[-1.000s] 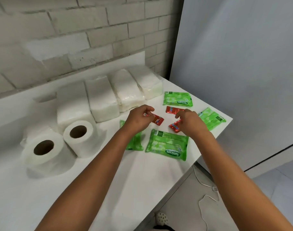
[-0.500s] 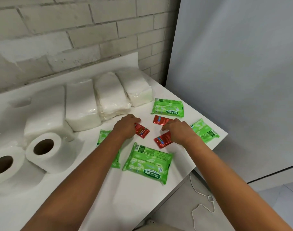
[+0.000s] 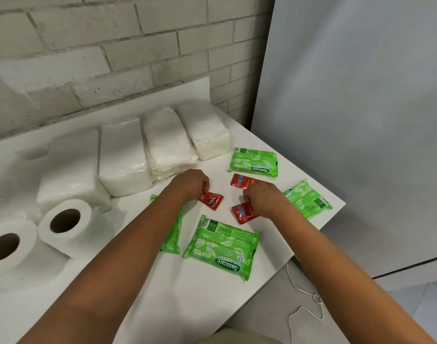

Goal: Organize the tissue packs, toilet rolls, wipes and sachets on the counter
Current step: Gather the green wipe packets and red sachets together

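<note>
Three red sachets lie on the white counter. My left hand pinches the left sachet by its near end. My right hand presses down on the front sachet and partly covers the back sachet. Several green wipes packs surround them: one at the back, one at the right, one in front, and one mostly under my left forearm. Several white tissue packs stand in a row along the wall. Two toilet rolls lie on their sides at the left.
A brick wall runs behind the counter and a grey panel stands to the right. The counter's right edge drops off just past the right wipes pack. A white cable lies on the floor below.
Both hands have come down onto the counter. My left hand brought its sachet down to the surface, and my right hand settled on the front sachet. The view shifted left.
</note>
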{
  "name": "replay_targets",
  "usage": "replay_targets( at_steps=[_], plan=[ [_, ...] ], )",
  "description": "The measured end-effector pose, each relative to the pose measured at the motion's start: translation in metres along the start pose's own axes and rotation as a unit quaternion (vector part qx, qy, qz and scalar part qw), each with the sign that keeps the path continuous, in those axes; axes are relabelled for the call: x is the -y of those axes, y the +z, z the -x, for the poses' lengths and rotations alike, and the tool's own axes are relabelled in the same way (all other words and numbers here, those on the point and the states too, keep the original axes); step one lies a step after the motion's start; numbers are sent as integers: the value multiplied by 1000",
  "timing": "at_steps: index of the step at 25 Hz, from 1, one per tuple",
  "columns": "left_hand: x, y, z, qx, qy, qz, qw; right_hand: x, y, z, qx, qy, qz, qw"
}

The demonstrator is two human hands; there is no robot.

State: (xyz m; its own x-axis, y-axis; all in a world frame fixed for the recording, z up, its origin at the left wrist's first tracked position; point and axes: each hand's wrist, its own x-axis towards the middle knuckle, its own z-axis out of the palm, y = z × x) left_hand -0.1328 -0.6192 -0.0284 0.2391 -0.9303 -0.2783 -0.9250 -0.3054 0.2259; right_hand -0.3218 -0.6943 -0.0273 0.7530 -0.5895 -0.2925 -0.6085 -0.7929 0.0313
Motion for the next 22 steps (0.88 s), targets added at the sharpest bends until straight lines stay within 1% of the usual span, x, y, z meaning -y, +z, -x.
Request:
replay_targets(
  at_steps=[3,6,8,9,10,12,14,16,17,19,20,22],
  plan=[
    [1,1,3,-12,9,-13,1000,2,-1,1,9,-5,6,1000],
    [1,7,10,-51,12,-7,999,4,-1,6,4,16,-17,1000],
    [2,8,19,-63,31,-30,997,9,-2,12,-10,35,-19,999],
    [2,8,24,-73,41,-29,996,12,-3,15,-29,41,-10,999],
    [2,7,30,-89,48,-4,995,15,-6,19,-57,47,-9,997],
    [6,3,49,-135,52,103,984,26,-15,25,-128,60,-27,990],
    [9,-3,68,-187,54,199,961,36,-28,29,-195,73,-45,977],
    [19,-9,92,-233,37,256,937,54,-38,34,-248,81,-66,963],
    [26,-12,106,-252,23,286,924,66,-41,36,-272,82,-100,954],
    [41,-15,134,-275,-5,353,895,95,-44,45,-303,87,-225,922],
    [51,-16,151,-277,-14,384,881,113,-42,51,-304,87,-282,906],
    [67,-15,180,-279,-21,438,855,146,-36,61,-299,81,-329,892]
  ],
)
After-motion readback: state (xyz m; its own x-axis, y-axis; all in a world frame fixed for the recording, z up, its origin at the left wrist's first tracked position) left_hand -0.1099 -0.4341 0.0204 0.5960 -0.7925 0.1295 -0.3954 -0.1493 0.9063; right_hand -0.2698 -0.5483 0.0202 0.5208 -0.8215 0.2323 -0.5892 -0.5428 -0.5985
